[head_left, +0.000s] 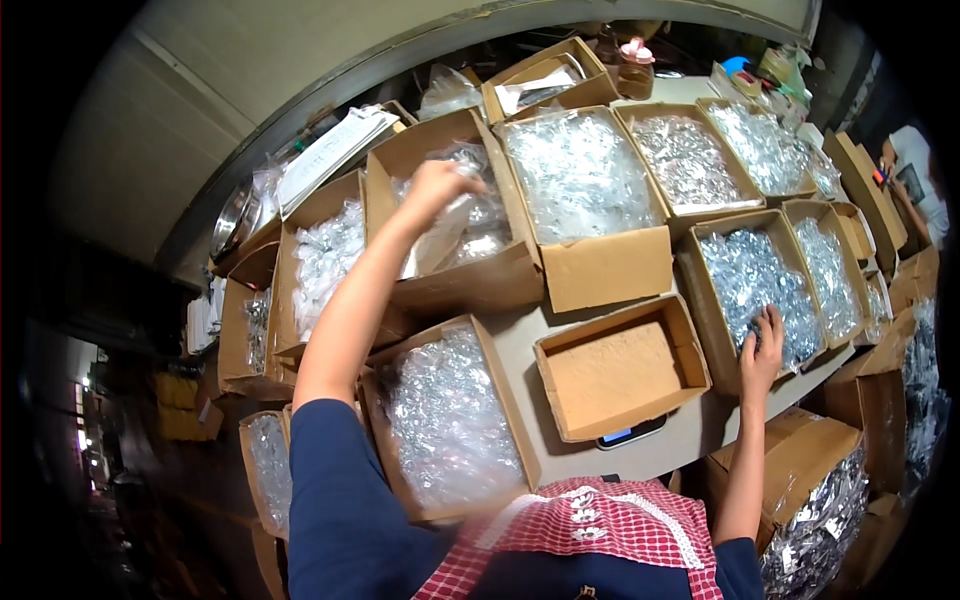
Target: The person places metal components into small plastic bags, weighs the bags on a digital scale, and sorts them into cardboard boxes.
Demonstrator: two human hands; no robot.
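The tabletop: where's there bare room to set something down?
The tabletop is bare near the apron, between the lower-left filled box and the empty box. A narrower strip separates the empty box from the box under the right hand. The empty box's inside is bare too. The back is crowded with filled boxes packed close together.

Pale tabletop (565,462) shows between and below hands. On it: deep carton (465,290) under left hand (443,190); flapped carton (612,268) just right; packet-filled box (708,330) under right hand (765,345); scale (640,433), bearing shallow box (610,420), left of right hand.
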